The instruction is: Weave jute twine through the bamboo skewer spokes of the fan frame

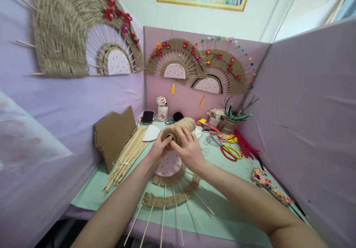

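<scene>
Both my hands are wrapped round a roll of brown twine (172, 132) above the middle of the table. My left hand (160, 146) grips its left side, and my right hand (189, 146) lies over its right side, with the thumbs near the hollow core. Just behind is a larger cone of twine (187, 123). Below my hands lies a half-woven fan (167, 199), its thin sticks spread toward the table's front edge. Its pink dotted centre (168, 164) is partly covered by my hands.
To the left lie a bundle of sticks (126, 157) and brown cardboard (115, 135). Scissors (229, 151), red pipe cleaners (246, 144) and a glue gun (269, 185) are on the right. A phone (147, 117) and a white jar (162, 111) stand behind. Finished fans (66, 29) hang on the partitions.
</scene>
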Available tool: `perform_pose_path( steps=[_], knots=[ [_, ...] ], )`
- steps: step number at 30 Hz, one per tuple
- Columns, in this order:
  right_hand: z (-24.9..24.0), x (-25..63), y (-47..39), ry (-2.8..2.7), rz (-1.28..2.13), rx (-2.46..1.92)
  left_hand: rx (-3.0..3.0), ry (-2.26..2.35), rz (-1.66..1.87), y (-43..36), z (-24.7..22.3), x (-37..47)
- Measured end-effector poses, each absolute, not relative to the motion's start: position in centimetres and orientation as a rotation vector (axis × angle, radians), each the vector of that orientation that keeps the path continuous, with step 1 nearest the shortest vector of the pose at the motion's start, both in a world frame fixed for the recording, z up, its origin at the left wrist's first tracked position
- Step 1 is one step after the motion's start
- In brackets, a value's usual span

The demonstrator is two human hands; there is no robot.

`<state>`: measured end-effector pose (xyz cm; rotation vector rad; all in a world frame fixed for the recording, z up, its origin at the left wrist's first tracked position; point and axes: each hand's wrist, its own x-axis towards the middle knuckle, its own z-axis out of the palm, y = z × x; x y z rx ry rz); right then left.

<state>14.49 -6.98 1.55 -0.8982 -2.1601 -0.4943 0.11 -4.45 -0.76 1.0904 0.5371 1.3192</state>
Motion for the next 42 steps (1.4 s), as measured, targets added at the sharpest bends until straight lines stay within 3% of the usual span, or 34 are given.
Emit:
perform_pose_path(
  steps=[7,11,15,20,31,39,42],
  knots=[
    [3.6,15.6,-8.0,-2.246,-0.296,-0.642,0.946,0.414,1.364,-3.0,-0.8,-2.0],
    [3.0,19.0,-6.1,-1.688,-0.048,-0.882,0.95,0.463,1.39,-3.1,-0.6,-2.0],
    [0.9,21.7,-3.3,-1.292,0.43,-1.073,0.963,0.517,1.397,-3.2,-0.8,-1.2],
    [-1.1,23.0,-3.6,-1.373,0.963,-1.059,0.996,0.631,1.388,-3.0,-1.0,-0.9],
    [-2.7,31.7,-2.7,-0.565,0.751,-0.785,0.912,0.792,1.107,-1.9,-1.4,-3.2],
    [-3.4,34.5,-2.4,-0.234,0.451,-0.777,0.864,0.653,1.702,-0.5,-0.9,-4.3],
    [-3.1,34.0,-2.4,-0.203,0.426,-0.874,0.921,0.71,1.755,-0.3,-0.6,-4.9]
  ],
)
